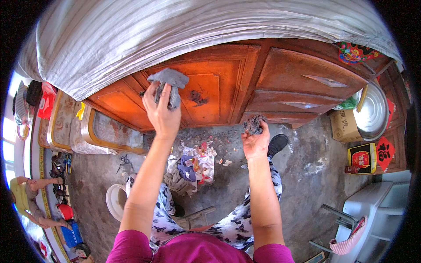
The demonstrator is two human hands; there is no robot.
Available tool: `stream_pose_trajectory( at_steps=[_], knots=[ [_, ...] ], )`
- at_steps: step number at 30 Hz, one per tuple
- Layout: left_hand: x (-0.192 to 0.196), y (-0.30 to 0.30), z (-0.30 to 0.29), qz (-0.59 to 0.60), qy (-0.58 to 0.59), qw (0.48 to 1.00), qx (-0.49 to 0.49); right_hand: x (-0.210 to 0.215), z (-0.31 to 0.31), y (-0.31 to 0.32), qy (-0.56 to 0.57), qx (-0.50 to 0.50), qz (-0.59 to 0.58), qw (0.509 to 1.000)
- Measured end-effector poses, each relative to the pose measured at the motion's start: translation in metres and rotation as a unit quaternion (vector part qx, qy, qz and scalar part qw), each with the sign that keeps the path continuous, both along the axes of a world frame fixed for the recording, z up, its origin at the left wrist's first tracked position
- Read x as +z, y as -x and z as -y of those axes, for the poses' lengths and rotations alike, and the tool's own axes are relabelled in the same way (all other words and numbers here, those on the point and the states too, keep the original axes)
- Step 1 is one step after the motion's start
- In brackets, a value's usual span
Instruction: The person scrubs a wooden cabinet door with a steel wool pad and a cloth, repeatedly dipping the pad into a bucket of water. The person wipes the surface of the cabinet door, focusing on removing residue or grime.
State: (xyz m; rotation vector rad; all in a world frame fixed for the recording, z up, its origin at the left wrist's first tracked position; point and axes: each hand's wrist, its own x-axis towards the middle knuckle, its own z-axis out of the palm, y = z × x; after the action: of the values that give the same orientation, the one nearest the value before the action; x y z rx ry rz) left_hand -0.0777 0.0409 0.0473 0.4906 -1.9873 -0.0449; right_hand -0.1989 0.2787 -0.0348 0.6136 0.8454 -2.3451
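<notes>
My left hand grips a bunched grey cloth at the upper part of an orange-brown wooden cabinet door; whether it presses on the wood I cannot tell. A dark, scuffed patch marks the door panel just right of the cloth. Lower and to the right, my right hand is turned palm up, its fingers closed round a dark, wiry scouring pad. That pad is close to the cabinet's bottom drawer.
A striped sheet drapes over the cabinet top. Torn scraps and rags lie on the floor between my feet, with a white bucket to their left. At right are a cardboard box, a metal basin and a chair. Another person is far left.
</notes>
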Motion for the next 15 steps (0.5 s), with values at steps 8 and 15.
stream_pose_trajectory(
  at_steps=[8, 15],
  knots=[
    [-0.092, -0.022, -0.026, 0.14, -0.165, 0.976, 0.011, 0.007, 0.004, -0.005, 0.003, 0.024, 0.006, 1.0],
    [0.05, 0.031, -0.066, 0.067, 0.041, 0.995, -0.059, 0.004, -0.001, 0.0, -0.006, 0.016, -0.008, 1.0]
  ],
)
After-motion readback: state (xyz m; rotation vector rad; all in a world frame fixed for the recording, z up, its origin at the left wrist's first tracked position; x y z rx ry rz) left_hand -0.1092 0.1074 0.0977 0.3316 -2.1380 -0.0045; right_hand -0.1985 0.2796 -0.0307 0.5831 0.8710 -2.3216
